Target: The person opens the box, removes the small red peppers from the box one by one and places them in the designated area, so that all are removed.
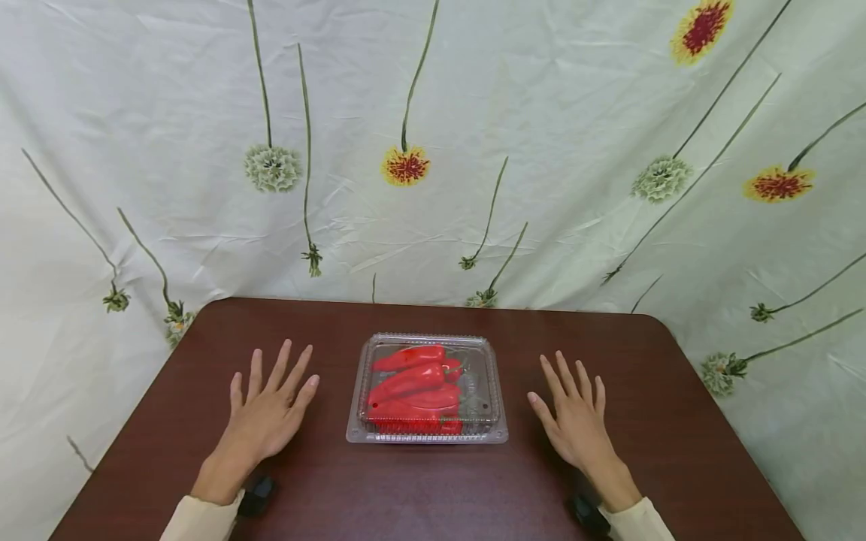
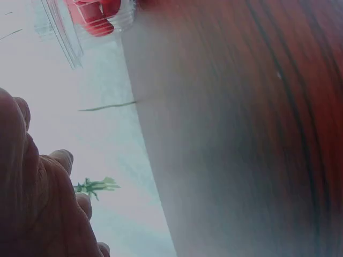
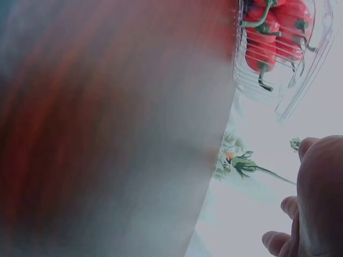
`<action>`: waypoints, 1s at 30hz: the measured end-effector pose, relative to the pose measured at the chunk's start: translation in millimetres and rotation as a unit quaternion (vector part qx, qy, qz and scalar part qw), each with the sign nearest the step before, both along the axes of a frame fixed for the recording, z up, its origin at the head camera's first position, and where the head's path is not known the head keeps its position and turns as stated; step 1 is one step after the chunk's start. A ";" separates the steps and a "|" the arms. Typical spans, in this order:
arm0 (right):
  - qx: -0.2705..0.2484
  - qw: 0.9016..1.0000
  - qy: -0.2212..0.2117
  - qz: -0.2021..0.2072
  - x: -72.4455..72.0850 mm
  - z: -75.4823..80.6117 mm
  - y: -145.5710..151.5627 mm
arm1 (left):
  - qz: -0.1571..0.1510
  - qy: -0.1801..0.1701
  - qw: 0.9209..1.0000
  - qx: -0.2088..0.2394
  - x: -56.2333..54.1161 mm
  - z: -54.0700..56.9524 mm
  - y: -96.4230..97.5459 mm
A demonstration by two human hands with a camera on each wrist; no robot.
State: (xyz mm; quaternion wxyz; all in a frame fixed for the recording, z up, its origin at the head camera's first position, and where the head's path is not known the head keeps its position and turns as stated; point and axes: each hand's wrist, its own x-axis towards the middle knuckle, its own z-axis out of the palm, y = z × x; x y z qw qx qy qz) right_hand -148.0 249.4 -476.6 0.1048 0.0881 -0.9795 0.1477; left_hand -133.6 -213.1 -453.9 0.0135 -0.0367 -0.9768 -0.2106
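A clear plastic clamshell box (image 1: 483, 376) sits on the dark table between my two hands, its lid down. Several red peppers (image 1: 406, 383) with green stems lie inside, mostly toward the box's left side. My left hand (image 1: 265, 421) is to the left of the box, palm down with fingers spread, and holds nothing. On the other side, my right hand (image 1: 577, 428) also lies palm down with its fingers extended and nothing in them. Both hands are apart from the box. In the right wrist view the pepper stems (image 3: 265, 80) show through the clear wall.
The reddish-brown wooden table (image 1: 419, 496) has rounded far corners. Behind it and along its sides hangs a white cloth (image 1: 575, 113) printed with flowers and stems. A dark wrist device (image 1: 257, 496) is at the left wrist, another device (image 1: 587, 515) at the right.
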 end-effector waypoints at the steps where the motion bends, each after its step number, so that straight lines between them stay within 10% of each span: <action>1: -0.001 1.000 -0.002 0.001 0.5 -0.8 -0.6 | -0.001 0.001 1.000 0.001 -0.2 0.2 1.3; 30: -0.131 0.985 0.028 0.112 14.5 0.3 -19.1 | -0.074 0.002 0.990 0.123 -6.7 1.3 32.8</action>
